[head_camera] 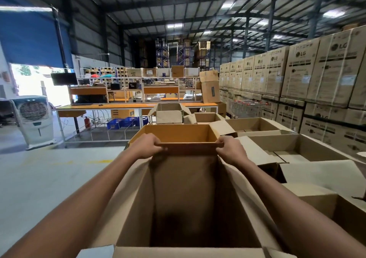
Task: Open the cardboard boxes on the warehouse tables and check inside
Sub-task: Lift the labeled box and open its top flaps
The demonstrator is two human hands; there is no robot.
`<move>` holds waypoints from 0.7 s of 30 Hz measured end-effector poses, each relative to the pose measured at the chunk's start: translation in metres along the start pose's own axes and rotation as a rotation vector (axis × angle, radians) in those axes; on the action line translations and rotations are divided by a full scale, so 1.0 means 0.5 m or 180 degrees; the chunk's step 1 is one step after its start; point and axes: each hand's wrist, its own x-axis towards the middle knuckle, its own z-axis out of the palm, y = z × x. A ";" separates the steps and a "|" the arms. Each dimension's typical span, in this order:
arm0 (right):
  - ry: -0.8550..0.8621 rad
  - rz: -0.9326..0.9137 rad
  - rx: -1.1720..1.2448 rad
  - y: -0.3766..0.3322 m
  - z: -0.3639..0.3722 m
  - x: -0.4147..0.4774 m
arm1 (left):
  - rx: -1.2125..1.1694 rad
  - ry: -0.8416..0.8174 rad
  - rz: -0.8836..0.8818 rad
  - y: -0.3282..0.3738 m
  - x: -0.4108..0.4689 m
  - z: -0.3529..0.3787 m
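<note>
- Open cardboard box: plain light brown, inside shading to dark brown.
- Its far flap: warmer orange-brown.
- Stacked cartons: tan, black logos and lettering.
- Workbench top: orange.
- Crates and roller shutter: blue.
- Air cooler: white.

Two hands, one gripped cardboard box, one air cooler

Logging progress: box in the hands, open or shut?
Open: left hand and right hand grip the far flap of the box; bare interior shows.
</note>
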 end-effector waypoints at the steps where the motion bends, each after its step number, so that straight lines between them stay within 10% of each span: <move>1: 0.0310 0.0021 0.0076 -0.004 -0.002 0.018 | -0.0229 0.0172 -0.0029 -0.004 0.019 -0.012; 9: 0.0438 0.0001 0.0055 0.004 0.108 0.094 | -0.0666 0.1400 -0.0491 -0.015 0.118 0.049; 16: -0.0789 0.0123 -0.0919 0.048 0.160 0.123 | 0.0167 -0.0081 -0.0985 -0.057 0.147 0.157; 21: -0.0967 0.0181 -0.1155 0.061 0.187 0.145 | 0.0595 -0.0200 -0.1105 -0.066 0.164 0.177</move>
